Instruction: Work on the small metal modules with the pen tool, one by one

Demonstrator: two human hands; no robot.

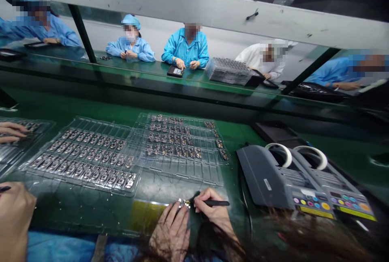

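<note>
My left hand lies at the near edge of the green bench, its fingertips pinning a small circuit part to the surface. My right hand grips a thin black pen-like tool, whose tip touches the right side of that part. Just beyond the hands lie two clear blister trays filled with rows of several small circuit boards.
Two grey tape dispensers with white rolls stand on the right. Other people's hands are at the left edge and bottom left. Across a green conveyor, several workers in blue or white coats sit beside a stack of trays.
</note>
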